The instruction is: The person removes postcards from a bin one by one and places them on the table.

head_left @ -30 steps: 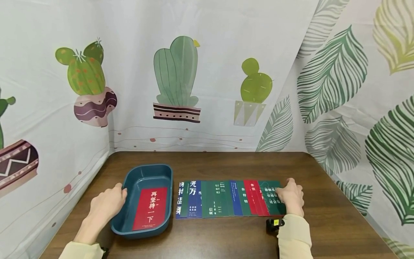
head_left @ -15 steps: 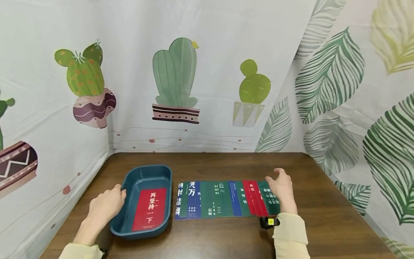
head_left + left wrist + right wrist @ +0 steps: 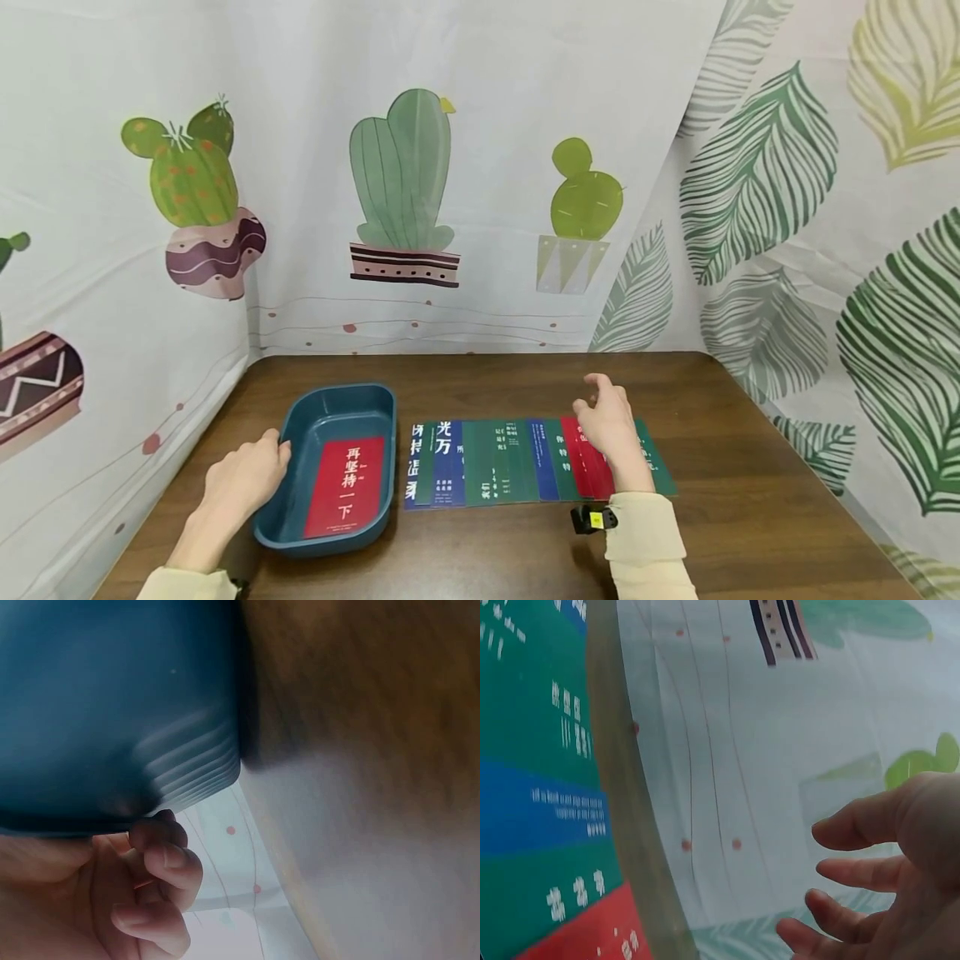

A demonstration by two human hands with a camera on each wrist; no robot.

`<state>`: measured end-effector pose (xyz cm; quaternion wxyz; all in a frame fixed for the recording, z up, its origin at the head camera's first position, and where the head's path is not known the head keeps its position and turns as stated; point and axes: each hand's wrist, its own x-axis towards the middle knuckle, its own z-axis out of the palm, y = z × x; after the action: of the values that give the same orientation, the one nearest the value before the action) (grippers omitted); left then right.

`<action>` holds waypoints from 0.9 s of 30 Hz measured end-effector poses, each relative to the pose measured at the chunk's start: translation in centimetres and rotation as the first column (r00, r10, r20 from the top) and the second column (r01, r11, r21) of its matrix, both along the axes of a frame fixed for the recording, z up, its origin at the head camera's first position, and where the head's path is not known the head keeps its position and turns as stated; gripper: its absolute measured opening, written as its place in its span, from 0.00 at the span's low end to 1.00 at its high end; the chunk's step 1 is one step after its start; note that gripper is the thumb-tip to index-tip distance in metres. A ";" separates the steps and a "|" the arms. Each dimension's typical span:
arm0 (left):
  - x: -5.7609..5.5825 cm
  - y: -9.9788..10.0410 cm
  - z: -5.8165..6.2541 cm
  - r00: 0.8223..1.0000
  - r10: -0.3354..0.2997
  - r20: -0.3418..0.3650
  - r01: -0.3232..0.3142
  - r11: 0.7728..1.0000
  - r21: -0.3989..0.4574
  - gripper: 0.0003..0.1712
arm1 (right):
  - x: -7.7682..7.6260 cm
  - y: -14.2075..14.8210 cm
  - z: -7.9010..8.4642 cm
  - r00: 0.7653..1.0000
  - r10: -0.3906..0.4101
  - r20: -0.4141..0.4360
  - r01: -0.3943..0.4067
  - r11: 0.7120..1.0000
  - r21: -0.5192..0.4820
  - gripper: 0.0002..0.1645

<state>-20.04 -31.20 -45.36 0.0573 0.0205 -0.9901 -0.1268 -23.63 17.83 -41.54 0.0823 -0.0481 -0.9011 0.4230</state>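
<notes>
My left hand (image 3: 243,477) grips the left rim of a blue plastic basin (image 3: 322,547). In the left wrist view its fingers (image 3: 174,864) curl against the rim from outside. A red card (image 3: 343,492) with white characters lies flat in the basin. My right hand (image 3: 609,423) hovers over the red cards (image 3: 576,458) towards the right of an overlapping row, its fingers spread apart and holding nothing. Blue cards (image 3: 448,487) and green cards (image 3: 480,467) fill the rest of the row. The rightmost green card (image 3: 660,475) is partly covered by the hand and wrist.
Basin and cards stand on a brown wooden table (image 3: 510,550). Behind it hangs a white curtain (image 3: 495,167) printed with cacti and leaves. A small black device (image 3: 592,520) with a yellow label sits at my right wrist.
My right hand has lifted off the rightmost green card and moved left over the red cards, fingers spreading. The left hand stays at the basin's rim.
</notes>
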 end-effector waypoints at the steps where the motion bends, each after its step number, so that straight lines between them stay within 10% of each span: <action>1: 0.0 0.0 0.0 1.000 0.000 -0.002 0.000 1.000 -0.001 0.19 | 0.1 -0.3 0.0 1.000 0.015 -0.008 -0.015 1.000 -0.001 0.31; 27: 0.0 0.1 0.2 1.000 0.000 0.005 0.000 1.000 -0.003 0.19 | 3.8 -8.7 2.8 0.922 0.334 -0.198 -0.339 0.941 0.010 0.29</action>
<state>-20.04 -31.14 -45.14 0.0549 0.0206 -0.9904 -0.1251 -19.79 9.09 -38.71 0.0966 0.1482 -0.8782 0.4443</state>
